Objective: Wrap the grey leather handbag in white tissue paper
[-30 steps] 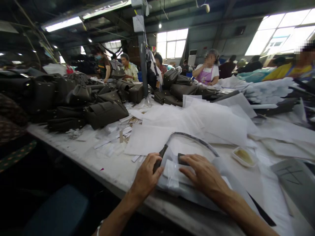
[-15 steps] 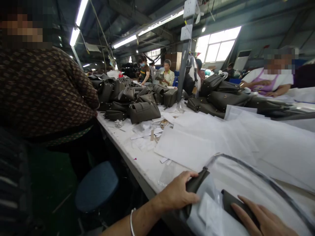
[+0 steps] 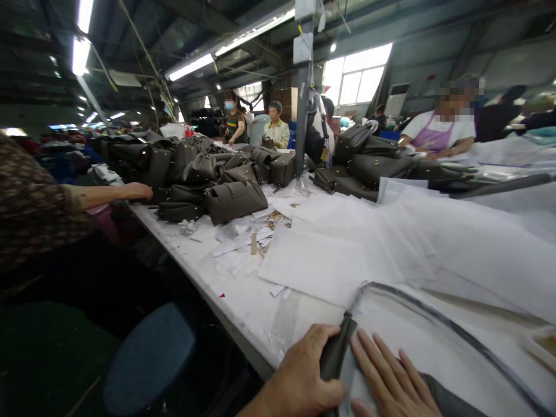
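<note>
At the lower edge of the view my left hand grips the side of a dark grey-brown handbag, thumb on one face and fingers around the far edge. My right hand lies with its fingers stretched flat on the bag's pale inner sheet or wrapping, close beside the left. From the bag's top corner a strap, apparently wrapped in clear film, arcs to the right over the white sheets. The lower part of the bag is cut off by the frame and covered by my hands.
White sheets spread over the table. Behind them lie piles of dark handbags and paper scraps. A co-worker's hand touches the left pile. A blue stool stands left of the table edge. A post rises mid-table.
My right hand has moved left from the dark flap onto the pale sheet beside my left hand. The co-worker at left has bent down and reaches to the pile. The view has shifted right.
</note>
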`<action>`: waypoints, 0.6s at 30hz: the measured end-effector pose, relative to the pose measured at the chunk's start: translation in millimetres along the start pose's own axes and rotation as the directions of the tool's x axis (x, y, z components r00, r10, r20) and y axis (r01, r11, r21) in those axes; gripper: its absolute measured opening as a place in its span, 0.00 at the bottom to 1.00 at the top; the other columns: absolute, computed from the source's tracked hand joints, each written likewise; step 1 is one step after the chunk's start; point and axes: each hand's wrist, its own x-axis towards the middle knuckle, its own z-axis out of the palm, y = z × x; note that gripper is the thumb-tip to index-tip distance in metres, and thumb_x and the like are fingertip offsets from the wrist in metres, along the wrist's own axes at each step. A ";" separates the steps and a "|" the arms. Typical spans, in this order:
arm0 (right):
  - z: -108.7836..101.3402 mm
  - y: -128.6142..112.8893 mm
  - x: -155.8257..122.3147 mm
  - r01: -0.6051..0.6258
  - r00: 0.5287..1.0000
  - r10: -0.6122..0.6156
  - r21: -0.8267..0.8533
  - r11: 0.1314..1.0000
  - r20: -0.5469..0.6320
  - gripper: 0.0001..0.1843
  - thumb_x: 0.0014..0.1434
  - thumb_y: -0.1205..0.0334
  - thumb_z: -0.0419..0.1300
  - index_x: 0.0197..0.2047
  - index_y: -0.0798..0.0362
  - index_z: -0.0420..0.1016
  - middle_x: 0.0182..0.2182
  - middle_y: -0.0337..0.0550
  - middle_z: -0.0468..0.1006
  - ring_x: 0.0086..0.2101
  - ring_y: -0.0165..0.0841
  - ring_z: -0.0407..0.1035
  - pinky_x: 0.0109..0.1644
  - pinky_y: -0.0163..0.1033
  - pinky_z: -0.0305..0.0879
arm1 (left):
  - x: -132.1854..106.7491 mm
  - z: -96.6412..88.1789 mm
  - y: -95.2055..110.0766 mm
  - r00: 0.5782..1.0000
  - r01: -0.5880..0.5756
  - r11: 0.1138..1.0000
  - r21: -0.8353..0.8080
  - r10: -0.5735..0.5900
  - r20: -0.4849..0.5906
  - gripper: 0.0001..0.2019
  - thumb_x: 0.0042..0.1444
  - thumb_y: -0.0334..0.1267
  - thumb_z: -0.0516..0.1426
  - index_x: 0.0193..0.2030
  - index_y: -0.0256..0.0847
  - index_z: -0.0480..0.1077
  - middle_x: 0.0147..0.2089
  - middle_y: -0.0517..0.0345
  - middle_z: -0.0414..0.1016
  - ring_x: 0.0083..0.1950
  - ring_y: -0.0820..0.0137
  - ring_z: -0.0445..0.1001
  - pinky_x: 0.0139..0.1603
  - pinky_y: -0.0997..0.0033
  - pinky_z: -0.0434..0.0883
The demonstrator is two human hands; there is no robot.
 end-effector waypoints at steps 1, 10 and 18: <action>-3.2 -5.8 1.4 -0.023 0.999 0.023 0.013 1.000 0.034 0.46 0.62 0.43 0.57 0.74 0.38 0.35 0.65 0.44 0.64 0.57 0.54 0.68 0.54 0.63 0.68 | -1.6 1.7 -0.8 0.998 -0.045 0.996 0.074 0.047 -0.028 0.37 0.44 0.28 0.61 0.64 0.44 0.61 0.61 0.53 0.71 0.60 0.62 0.71 0.63 0.64 0.69; -78.2 -25.5 34.8 -0.474 0.858 0.367 0.276 0.836 0.360 0.30 0.69 0.52 0.49 0.71 0.52 0.55 0.69 0.50 0.57 0.67 0.43 0.51 0.70 0.59 0.51 | -15.2 -5.3 0.1 0.682 -0.649 0.479 0.591 0.711 0.174 0.27 0.69 0.47 0.49 0.69 0.33 0.57 0.65 0.46 0.68 0.69 0.64 0.63 0.65 0.66 0.67; -80.9 -15.1 33.2 -0.513 0.842 0.466 0.135 0.848 0.274 0.28 0.67 0.56 0.54 0.67 0.53 0.63 0.66 0.53 0.63 0.66 0.47 0.54 0.69 0.64 0.49 | -20.9 17.5 -30.7 0.488 -0.685 0.238 0.688 0.851 0.192 0.19 0.71 0.34 0.43 0.62 0.37 0.68 0.62 0.52 0.73 0.68 0.66 0.64 0.75 0.56 0.49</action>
